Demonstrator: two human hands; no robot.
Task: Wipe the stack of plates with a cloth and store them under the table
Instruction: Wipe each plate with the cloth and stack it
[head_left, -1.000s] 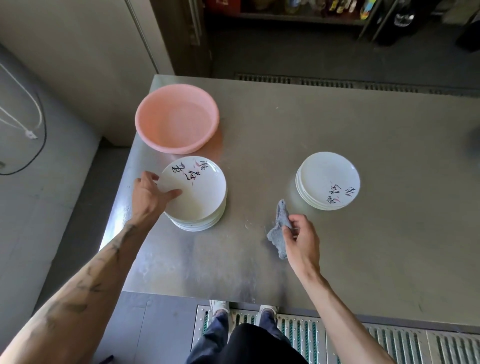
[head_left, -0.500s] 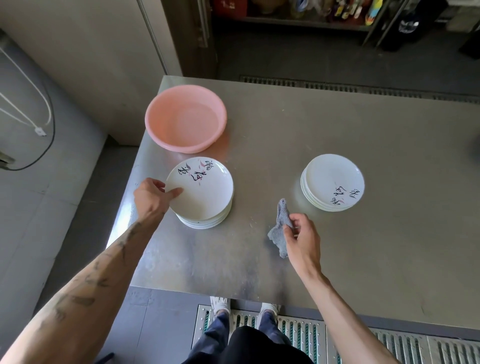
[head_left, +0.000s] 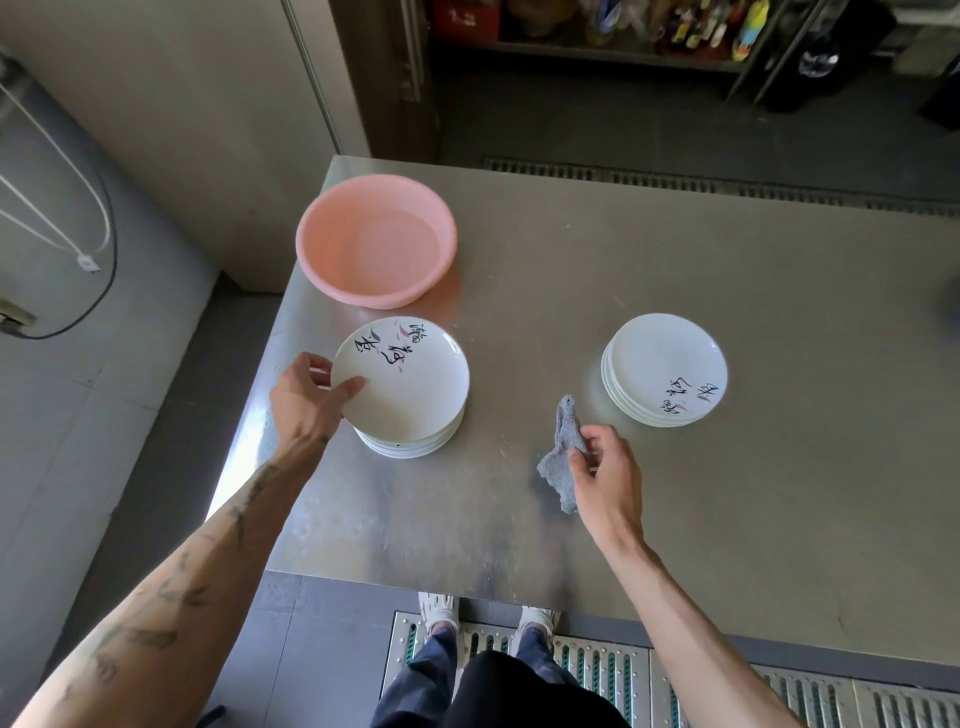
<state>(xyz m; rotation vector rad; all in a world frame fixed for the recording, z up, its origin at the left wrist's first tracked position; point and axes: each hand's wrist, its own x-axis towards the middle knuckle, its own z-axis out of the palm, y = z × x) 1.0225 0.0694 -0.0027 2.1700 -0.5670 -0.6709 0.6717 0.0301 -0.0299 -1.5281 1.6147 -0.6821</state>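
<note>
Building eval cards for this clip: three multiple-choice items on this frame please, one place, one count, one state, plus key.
1. Where is the round pink plastic basin? A) beyond the left stack of white plates B) between the stacks C) on the floor
2. How many plate stacks stand on the steel table? A) one B) two C) three
3. What does the right hand hold? A) a plate B) nothing C) a grey cloth
Key: 1 A, it sits at the far-left corner; 2 B, left stack and right stack; 3 C, it pinches the cloth, while the left hand grips the left stack's top plate.
</note>
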